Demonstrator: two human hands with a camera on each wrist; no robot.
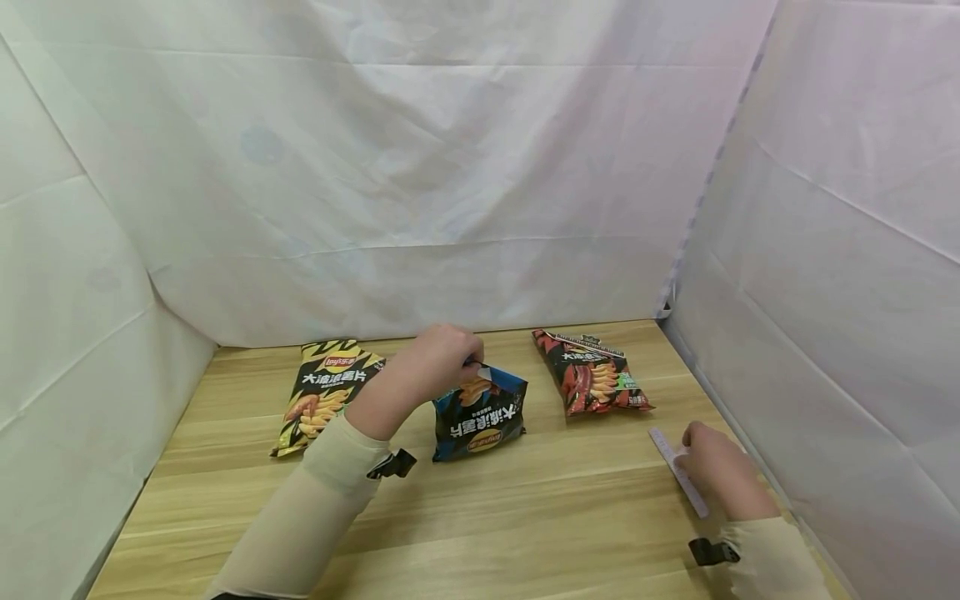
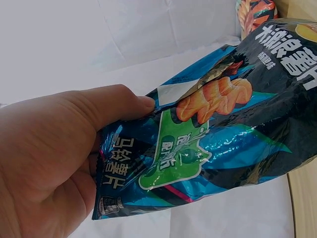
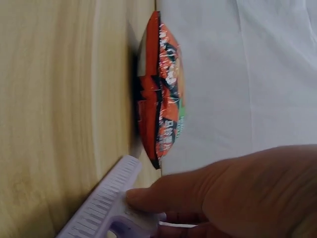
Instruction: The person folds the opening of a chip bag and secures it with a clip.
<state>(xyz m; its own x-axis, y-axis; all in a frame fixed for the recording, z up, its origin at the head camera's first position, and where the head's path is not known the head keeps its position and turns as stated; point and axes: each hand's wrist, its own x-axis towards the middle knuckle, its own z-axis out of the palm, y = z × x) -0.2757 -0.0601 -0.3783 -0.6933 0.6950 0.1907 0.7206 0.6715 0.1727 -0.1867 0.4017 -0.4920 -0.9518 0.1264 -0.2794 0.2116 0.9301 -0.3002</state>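
Note:
My left hand (image 1: 429, 367) pinches the end of a blue-and-black potato chip bag (image 1: 480, 421) at mid table. In the left wrist view, the thumb presses on the bag's blue end, while the other fingers are mostly hidden behind it. A folded, whitish patch shows near the thumb. At the right of the table, my right hand (image 1: 716, 467) holds a pale purple strip (image 1: 678, 475) with ruler-like marks. The right wrist view shows the thumb on a raised, handle-like part of this strip (image 3: 106, 198); the remaining fingers are partly hidden.
A yellow-and-black chip bag (image 1: 330, 383) lies at the left, partly behind my left forearm. Toward the back right lies a red-and-black chip bag (image 1: 592, 379), its top edge slanted. White cloth walls (image 1: 420, 167) enclose the wooden table (image 1: 525, 525) at the back and sides.

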